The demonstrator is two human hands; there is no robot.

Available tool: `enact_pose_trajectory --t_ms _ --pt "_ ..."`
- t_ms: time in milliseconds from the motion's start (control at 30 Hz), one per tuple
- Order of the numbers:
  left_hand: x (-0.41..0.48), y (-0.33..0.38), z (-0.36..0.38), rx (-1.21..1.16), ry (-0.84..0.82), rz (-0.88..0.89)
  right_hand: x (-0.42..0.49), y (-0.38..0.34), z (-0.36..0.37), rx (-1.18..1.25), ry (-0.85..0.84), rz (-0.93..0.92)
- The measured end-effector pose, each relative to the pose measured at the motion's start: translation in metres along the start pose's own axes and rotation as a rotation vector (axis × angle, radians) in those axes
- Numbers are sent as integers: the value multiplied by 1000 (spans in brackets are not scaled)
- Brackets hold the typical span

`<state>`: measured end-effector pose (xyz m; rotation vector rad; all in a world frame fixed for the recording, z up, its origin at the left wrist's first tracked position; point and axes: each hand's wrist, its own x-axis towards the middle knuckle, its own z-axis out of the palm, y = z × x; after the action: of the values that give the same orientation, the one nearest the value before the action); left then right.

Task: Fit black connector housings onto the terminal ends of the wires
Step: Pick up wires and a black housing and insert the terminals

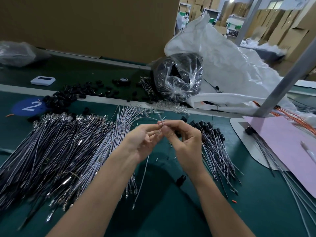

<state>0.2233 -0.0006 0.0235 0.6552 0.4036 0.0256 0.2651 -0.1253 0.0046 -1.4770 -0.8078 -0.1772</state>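
The left hand (142, 142) and right hand (184, 139) both pinch a thin grey wire (145, 171) above the green surface (171, 211), its terminal tip pointing up and its tail hanging toward the person. They work over the gap between the loose grey wire pile (59, 151) and the black-capped wires (217, 151).

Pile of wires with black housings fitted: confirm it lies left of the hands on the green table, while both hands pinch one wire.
Wrong side. In the head view the pile of wires with black housings lies right of the hands, not left, on the green table; the left hand and right hand do pinch one wire.
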Motion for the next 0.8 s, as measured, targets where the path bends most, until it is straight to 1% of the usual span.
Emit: enact_pose_trajectory --t_ms 167,233,300,367,433,467,533,600,633,700,800 --pt "-1 -9 5 -61 -13 -63 1 -2 -2 -79 6 -7" --pt "-3 -11 6 -22 -45 -75 1 -3 -3 -108 14 -25" --pt "-5 -13 5 166 -98 -27 2 -3 -2 -131 29 -38" --pt "-6 -15 6 382 -123 59 2 -3 -2 -169 77 -51" --pt "-6 -16 5 536 -48 204 3 -2 -5 -242 160 -76" --pt "-6 -15 3 572 -11 299 3 0 -6 -289 202 -89" --pt "-6 -11 0 528 -39 427 4 3 -8 -381 264 -94" --pt "-7 -9 -2 417 -87 465 5 7 -10 -474 288 -85" --pt "-7 -9 -2 384 -73 489 6 8 -10 -528 291 -90" --pt "-5 -9 -4 349 9 553 5 9 -11 -627 287 -126" --pt "-2 -10 -7 314 74 589 4 9 -11 -686 267 -167"
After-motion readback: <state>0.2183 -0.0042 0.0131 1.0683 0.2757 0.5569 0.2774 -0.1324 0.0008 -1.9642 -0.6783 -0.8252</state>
